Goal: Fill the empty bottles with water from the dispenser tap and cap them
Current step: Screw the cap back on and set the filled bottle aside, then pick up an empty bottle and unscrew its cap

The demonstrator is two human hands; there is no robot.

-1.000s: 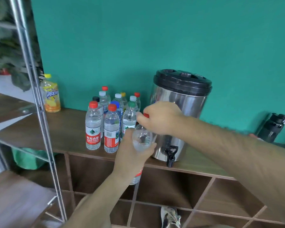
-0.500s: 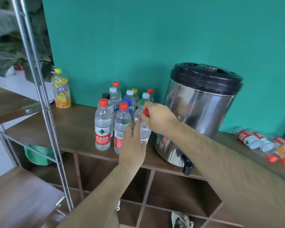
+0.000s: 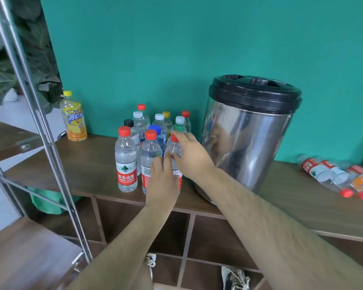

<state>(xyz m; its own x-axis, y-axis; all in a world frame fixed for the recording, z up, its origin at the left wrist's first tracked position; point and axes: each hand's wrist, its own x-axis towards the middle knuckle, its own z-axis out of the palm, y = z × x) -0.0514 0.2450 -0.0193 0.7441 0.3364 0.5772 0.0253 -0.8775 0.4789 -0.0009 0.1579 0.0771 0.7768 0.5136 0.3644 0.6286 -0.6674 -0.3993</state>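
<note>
A filled clear bottle with a red cap [image 3: 175, 147] stands upright on the wooden shelf top [image 3: 92, 164], at the right of a cluster of capped bottles and just left of the steel water dispenser [image 3: 245, 139]. My right hand [image 3: 192, 156] grips the bottle's neck and shoulder, with the index finger by the cap. My left hand [image 3: 163, 183] lies against the bottle's lower front, its fingers nearly straight and pointing up. My right forearm hides the dispenser's tap. Three empty bottles [image 3: 333, 176] lie on their sides at the right end of the shelf.
Several capped water bottles [image 3: 126, 162] stand in a tight group left of my hands. A yellow drink bottle [image 3: 74, 120] stands at the back left. A slanted metal rack post [image 3: 50, 155] crosses the left side. Open cubbies with shoes [image 3: 235, 277] lie below.
The bottle went from in front of the tap, held in the air, leftward and down onto the shelf beside the other bottles. My left hand's fingers have loosened and straightened.
</note>
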